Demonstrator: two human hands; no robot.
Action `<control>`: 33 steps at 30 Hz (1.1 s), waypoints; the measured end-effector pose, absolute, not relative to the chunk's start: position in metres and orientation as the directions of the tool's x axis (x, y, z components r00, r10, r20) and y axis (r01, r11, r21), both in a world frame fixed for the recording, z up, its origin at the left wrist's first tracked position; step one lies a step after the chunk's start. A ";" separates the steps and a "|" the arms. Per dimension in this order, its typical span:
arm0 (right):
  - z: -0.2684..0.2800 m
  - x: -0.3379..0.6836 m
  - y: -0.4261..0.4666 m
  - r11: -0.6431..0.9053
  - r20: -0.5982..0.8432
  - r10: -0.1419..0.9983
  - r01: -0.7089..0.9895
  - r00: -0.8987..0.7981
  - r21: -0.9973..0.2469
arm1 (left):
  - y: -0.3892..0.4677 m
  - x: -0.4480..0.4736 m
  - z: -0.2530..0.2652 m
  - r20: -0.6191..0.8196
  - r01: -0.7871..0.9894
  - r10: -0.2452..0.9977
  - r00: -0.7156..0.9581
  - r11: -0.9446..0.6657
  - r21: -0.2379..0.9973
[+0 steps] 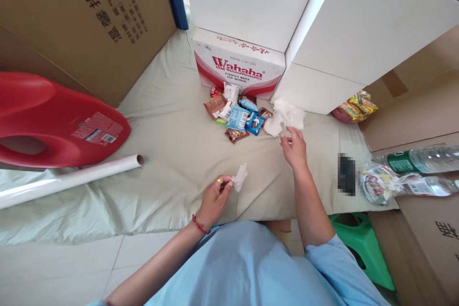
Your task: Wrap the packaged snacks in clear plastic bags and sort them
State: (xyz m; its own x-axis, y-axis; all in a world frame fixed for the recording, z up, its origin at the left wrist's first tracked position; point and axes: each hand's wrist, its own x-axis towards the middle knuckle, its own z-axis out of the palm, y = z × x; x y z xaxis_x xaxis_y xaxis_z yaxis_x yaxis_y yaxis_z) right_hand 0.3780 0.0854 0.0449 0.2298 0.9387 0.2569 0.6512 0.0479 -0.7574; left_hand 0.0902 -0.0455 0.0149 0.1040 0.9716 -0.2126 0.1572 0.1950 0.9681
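Observation:
Between the fingertips of my left hand (215,199) is a small, crumpled, translucent plastic bag (239,178), held above the cloth near the front edge. My right hand (294,147) reaches farther out, its fingers apart, at the near edge of a pile of crumpled clear plastic bags (291,114). Whether the fingertips touch that pile I cannot tell. Left of it lies a heap of small snack packets in several colours, among them a light blue packet (237,117), a darker blue packet (255,123) and a brown packet (215,105).
A Wahaha water carton (238,64) stands behind the packets, beside white cabinets (358,24). At left are a red jug (60,119), a white roll (71,180) and a large cardboard box (89,24). Plastic bottles (426,160) lie at right, above a green stool (366,244).

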 end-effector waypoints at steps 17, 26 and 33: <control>0.034 0.334 -0.033 -0.410 -0.410 0.912 -0.020 -0.014 -0.912 | -0.033 0.118 0.021 -0.015 0.328 0.980 0.197 -0.051 0.943; 0.041 0.303 -0.029 -0.402 -0.389 0.911 -0.077 -0.138 -0.912 | -0.039 0.118 0.025 0.002 0.328 0.986 0.169 -0.058 0.943; 0.037 0.318 -0.038 -0.440 -0.426 0.895 -0.110 -0.133 -0.891 | -0.035 0.107 0.015 -0.036 0.317 0.999 0.031 0.024 0.948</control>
State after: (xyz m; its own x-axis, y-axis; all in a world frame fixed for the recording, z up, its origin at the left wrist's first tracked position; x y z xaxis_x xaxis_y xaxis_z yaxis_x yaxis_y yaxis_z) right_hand 0.3177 -0.0378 0.0366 -0.1329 0.8949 -0.4260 -0.1096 -0.4404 -0.8911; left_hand 0.1073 -0.0355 0.0152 0.0310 0.9989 -0.0359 0.3171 0.0243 0.9481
